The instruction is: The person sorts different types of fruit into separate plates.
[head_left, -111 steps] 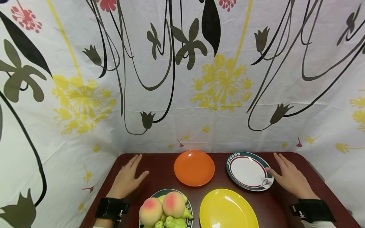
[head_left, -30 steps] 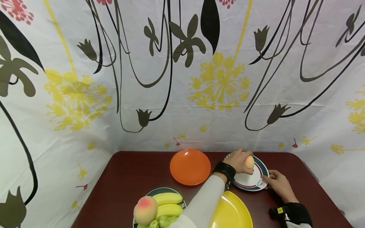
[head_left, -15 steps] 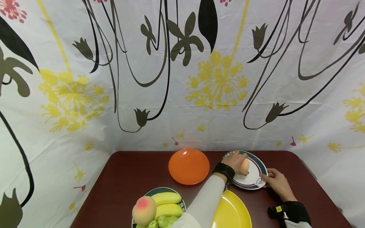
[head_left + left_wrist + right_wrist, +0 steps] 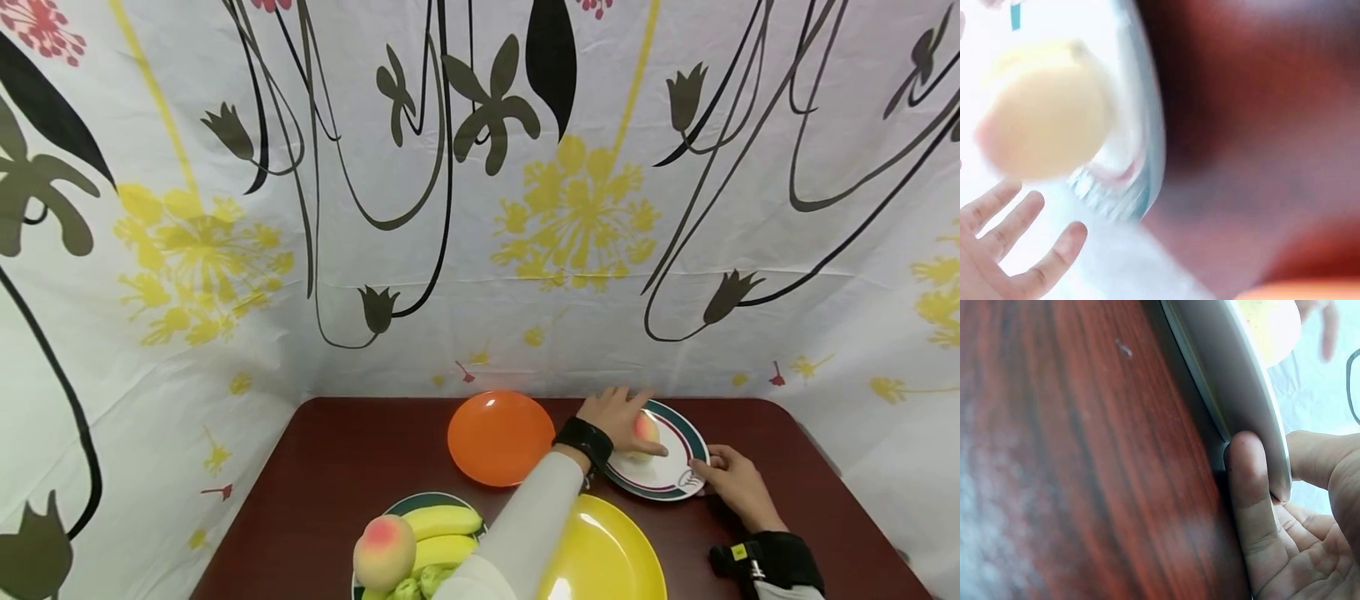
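A peach [image 4: 645,432] sits on the white plate with a green rim [image 4: 678,454] at the back right of the table. My left hand [image 4: 611,417] spreads its fingers just beside and above the peach, holding nothing. In the left wrist view the fingertips [image 4: 1069,240] lie apart from the peach [image 4: 1054,119], which is blurred. My right hand [image 4: 738,483] pinches the plate's right edge. In the right wrist view one finger [image 4: 1249,469] is under the rim [image 4: 1272,419], with the thumb over the other side.
An orange plate [image 4: 501,437] lies left of the white plate. Nearer, a yellow plate [image 4: 607,550] is partly beneath my left sleeve. A green-rimmed plate [image 4: 416,502] holds another peach [image 4: 385,552], bananas [image 4: 442,522] and green produce [image 4: 408,589]. A patterned cloth hangs behind.
Both hands lay flat at the table's sides first. My left hand then brought one peach from the fruit plate to the white plate and has let go. My right hand took the plate's edge.
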The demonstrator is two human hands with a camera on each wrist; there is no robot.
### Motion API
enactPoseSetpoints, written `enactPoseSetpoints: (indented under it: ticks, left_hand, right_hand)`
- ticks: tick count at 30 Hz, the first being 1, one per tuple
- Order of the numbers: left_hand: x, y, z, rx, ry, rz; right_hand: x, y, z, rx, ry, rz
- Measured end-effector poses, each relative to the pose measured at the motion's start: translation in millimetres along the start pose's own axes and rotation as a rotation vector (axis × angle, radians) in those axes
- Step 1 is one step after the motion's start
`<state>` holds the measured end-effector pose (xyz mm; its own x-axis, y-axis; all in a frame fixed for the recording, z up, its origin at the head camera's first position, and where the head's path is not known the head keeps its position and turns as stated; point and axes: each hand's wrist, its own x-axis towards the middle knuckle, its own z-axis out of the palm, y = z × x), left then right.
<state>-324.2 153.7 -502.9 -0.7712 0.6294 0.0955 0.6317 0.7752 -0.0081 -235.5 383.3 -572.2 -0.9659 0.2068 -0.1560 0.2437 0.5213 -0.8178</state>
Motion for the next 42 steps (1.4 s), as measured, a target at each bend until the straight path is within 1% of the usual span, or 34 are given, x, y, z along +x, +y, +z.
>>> enactPoseSetpoints:
  ticks: [1, 3, 6, 8, 10, 12, 14, 16, 18, 20, 23, 25, 27, 30, 33, 36, 39, 42]
  left_hand:
    - [-2.2, -5.7, -8.8, 0.016, 0.01, 0.025]
    - [-8.1, -19.0, -30.8, 0.045, 0.018, 0.087]
    - [-20.0, -40.3, -62.2, 0.092, 0.056, 0.179]
    - [-32.5, -53.1, -86.3, 0.082, 0.072, 0.219]
    - [-48.5, -64.7, -108.5, 0.058, 0.085, 0.238]
    - [-68.5, -76.7, -128.1, 0.037, 0.097, 0.244]
    - [-93.4, -90.3, -143.6, 0.012, 0.104, 0.24]
    - [-121.4, -104.7, -153.8, -0.007, 0.116, 0.227]
    - [-151.9, -119.6, -158.8, -0.022, 0.132, 0.209]
    - [-183.0, -134.2, -158.4, -0.033, 0.156, 0.19]
    - [-229.3, -155.0, -148.4, -0.055, 0.207, 0.149]
    - [-259.5, -166.8, -136.3, -0.073, 0.232, 0.114]
    - [-286.8, -176.2, -121.5, -0.08, 0.241, 0.068]
    - [-320.3, -184.5, -97.8, -0.124, 0.206, -0.009]
    - [-341.7, -186.7, -79.0, -0.194, 0.168, -0.08]
    - [-355.7, -185.1, -66.8, -0.258, 0.151, -0.121]
    - [-366.1, -182.4, -59.3, -0.306, 0.126, -0.148]
    - [-368.8, -178.8, -56.1, -0.361, 0.093, -0.167]
  right_hand:
    - [0.4, 0, 0, -0.002, -0.002, -0.001]
    - [0.5, 0, 1, -0.002, -0.009, -0.002]
    - [-0.1, -1, 1, -0.004, -0.024, 0.004]
    - [-1.0, -2, 0, -0.009, -0.027, 0.002]
    - [-2.0, -3, -1, -0.015, -0.023, -0.001]
    - [-2.6, -4, -2, -0.02, -0.017, -0.005]
    - [-2.2, -5, -2, -0.021, -0.021, -0.004]
    - [-1.5, -5, -2, -0.019, -0.028, 0.001]
    - [-0.7, -5, -3, -0.021, -0.034, 0.005]
    - [0.3, -4, -4, -0.025, -0.037, 0.007]
    - [1.5, -4, -5, -0.037, -0.038, 0.002]
    - [2.2, -4, -6, -0.041, -0.045, 0.0]
    - [2.4, -4, -7, -0.045, -0.051, -0.005]
    - [3.0, -5, -10, -0.048, -0.052, -0.003]
    - [3.4, -4, -13, -0.05, -0.051, -0.002]
    - [3.7, -4, -12, -0.055, -0.056, 0.006]
    - [4.0, -4, -6, -0.053, -0.067, 0.012]
    - [3.6, -4, -6, -0.046, -0.061, 0.017]
